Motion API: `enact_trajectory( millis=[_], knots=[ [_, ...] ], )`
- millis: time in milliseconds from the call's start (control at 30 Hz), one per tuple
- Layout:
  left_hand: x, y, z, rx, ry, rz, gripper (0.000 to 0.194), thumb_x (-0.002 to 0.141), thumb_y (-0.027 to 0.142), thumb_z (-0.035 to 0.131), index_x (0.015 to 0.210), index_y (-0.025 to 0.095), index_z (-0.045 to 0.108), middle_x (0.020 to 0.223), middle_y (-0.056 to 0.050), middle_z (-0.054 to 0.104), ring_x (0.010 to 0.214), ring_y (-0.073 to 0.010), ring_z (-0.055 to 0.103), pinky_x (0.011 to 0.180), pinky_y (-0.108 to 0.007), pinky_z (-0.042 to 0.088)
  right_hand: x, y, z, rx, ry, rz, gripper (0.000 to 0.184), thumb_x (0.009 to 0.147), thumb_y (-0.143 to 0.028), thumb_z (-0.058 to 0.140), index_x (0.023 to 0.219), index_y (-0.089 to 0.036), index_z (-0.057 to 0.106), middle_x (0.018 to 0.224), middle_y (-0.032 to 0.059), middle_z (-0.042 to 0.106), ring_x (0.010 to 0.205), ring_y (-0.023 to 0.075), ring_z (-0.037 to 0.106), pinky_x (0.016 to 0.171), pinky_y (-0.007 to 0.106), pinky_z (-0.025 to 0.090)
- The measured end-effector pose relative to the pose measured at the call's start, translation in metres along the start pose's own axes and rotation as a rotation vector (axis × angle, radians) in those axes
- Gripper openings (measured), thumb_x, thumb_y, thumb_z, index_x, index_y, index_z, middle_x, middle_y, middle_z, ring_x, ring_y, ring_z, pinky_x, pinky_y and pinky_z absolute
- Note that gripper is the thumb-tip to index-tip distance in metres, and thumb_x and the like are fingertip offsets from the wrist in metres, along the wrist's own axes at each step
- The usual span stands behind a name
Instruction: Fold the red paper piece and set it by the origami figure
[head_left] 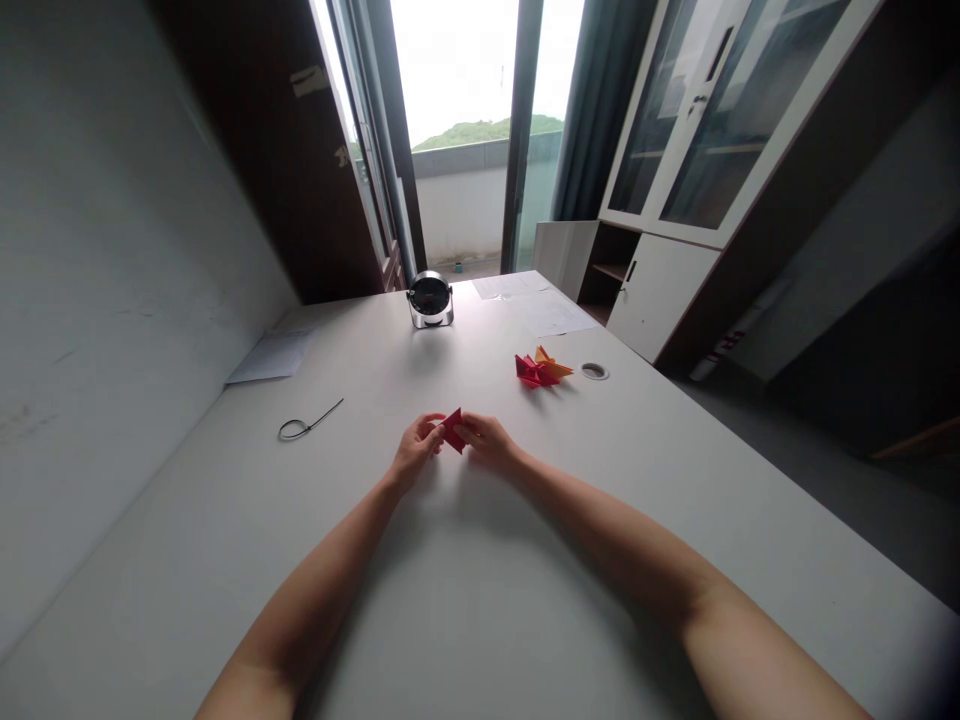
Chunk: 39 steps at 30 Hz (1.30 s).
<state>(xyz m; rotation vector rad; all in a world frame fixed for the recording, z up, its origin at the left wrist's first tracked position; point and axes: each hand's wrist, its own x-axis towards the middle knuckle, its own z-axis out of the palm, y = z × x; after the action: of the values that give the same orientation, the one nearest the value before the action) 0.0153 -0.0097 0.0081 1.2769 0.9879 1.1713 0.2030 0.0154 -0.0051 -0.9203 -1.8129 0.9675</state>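
Note:
A small folded piece of red paper [453, 431] is held between both my hands just above the white table [480, 600]. My left hand [415, 449] pinches its left edge with fingers closed. On the other side my right hand [486, 439] grips its right edge, fingers curled. Farther back to the right lie two finished folded paper pieces, one red [530, 371] and one orange [551, 366], touching each other.
A black cable tie [306, 423] lies to the left. A small round desk fan [430, 299] stands at the back, with paper sheets [271, 357] left and more sheets [551, 314] right. A cable hole [595, 371] is near the orange piece. A cabinet [660, 290] stands right.

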Motion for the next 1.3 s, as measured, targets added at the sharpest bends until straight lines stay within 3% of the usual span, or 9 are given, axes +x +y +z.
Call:
enact_trajectory(
  millis=[167, 400, 567, 733, 933, 1100, 1300],
  knots=[
    [-0.001, -0.002, -0.001, 0.100, -0.030, 0.017, 0.036, 0.082, 0.050, 0.068, 0.087, 0.015, 0.068, 0.063, 0.001, 0.057, 0.056, -0.0101, 0.048, 0.055, -0.022, 0.037, -0.002, -0.006, -0.002, 0.029, -0.027, 0.008, 0.035, 0.091, -0.050, 0.053, 0.078, -0.018, 0.059, 0.069, 0.0000, 0.060, 0.062, 0.0126, 0.050, 0.058, 0.024, 0.037],
    [-0.006, 0.000, 0.002, 0.293, -0.084, 0.045, 0.032, 0.081, 0.050, 0.067, 0.083, 0.018, 0.070, 0.061, 0.001, 0.059, 0.055, -0.0117, 0.048, 0.055, -0.023, 0.037, -0.002, -0.012, -0.003, -0.005, 0.056, 0.004, 0.049, 0.093, -0.060, 0.045, 0.066, -0.019, 0.050, 0.058, -0.0014, 0.046, 0.056, 0.0121, 0.039, 0.053, 0.026, 0.032],
    [-0.007, 0.004, 0.003, 0.320, -0.104, 0.049, 0.033, 0.084, 0.049, 0.063, 0.085, 0.017, 0.071, 0.063, -0.001, 0.062, 0.056, -0.0126, 0.051, 0.057, -0.024, 0.039, -0.003, -0.016, -0.004, -0.032, 0.073, 0.009, 0.052, 0.096, -0.061, 0.038, 0.066, -0.020, 0.047, 0.060, -0.0009, 0.046, 0.056, 0.0125, 0.039, 0.055, 0.027, 0.032],
    [-0.005, 0.001, 0.003, 0.279, -0.116, 0.037, 0.034, 0.086, 0.050, 0.061, 0.086, 0.017, 0.071, 0.065, -0.002, 0.064, 0.057, -0.0129, 0.053, 0.057, -0.024, 0.039, -0.003, -0.019, -0.006, -0.012, 0.092, 0.020, 0.054, 0.096, -0.062, 0.037, 0.065, -0.020, 0.048, 0.059, -0.0005, 0.048, 0.056, 0.0129, 0.043, 0.057, 0.027, 0.033],
    [-0.001, -0.004, 0.001, 0.101, -0.079, 0.007, 0.036, 0.084, 0.050, 0.063, 0.089, 0.015, 0.069, 0.068, -0.003, 0.065, 0.058, -0.0131, 0.055, 0.059, -0.026, 0.043, -0.002, -0.017, -0.006, 0.217, 0.018, 0.050, 0.049, 0.092, -0.062, 0.045, 0.071, -0.018, 0.054, 0.064, 0.0010, 0.055, 0.061, 0.0143, 0.051, 0.059, 0.026, 0.040],
    [0.001, -0.002, -0.001, 0.035, -0.079, -0.008, 0.035, 0.083, 0.048, 0.066, 0.091, 0.014, 0.070, 0.070, -0.005, 0.066, 0.061, -0.0142, 0.057, 0.061, -0.028, 0.045, -0.002, -0.023, -0.007, 0.283, -0.072, 0.058, 0.041, 0.089, -0.056, 0.055, 0.077, -0.017, 0.058, 0.068, 0.0019, 0.059, 0.065, 0.0149, 0.053, 0.060, 0.026, 0.043],
    [0.001, -0.002, -0.002, 0.043, -0.107, 0.001, 0.033, 0.083, 0.046, 0.066, 0.090, 0.013, 0.069, 0.071, -0.004, 0.066, 0.061, -0.0140, 0.058, 0.061, -0.027, 0.044, 0.001, -0.016, -0.006, 0.328, -0.057, 0.084, 0.029, 0.087, -0.045, 0.056, 0.083, -0.017, 0.062, 0.075, 0.0025, 0.064, 0.068, 0.0149, 0.056, 0.063, 0.026, 0.045]
  ],
)
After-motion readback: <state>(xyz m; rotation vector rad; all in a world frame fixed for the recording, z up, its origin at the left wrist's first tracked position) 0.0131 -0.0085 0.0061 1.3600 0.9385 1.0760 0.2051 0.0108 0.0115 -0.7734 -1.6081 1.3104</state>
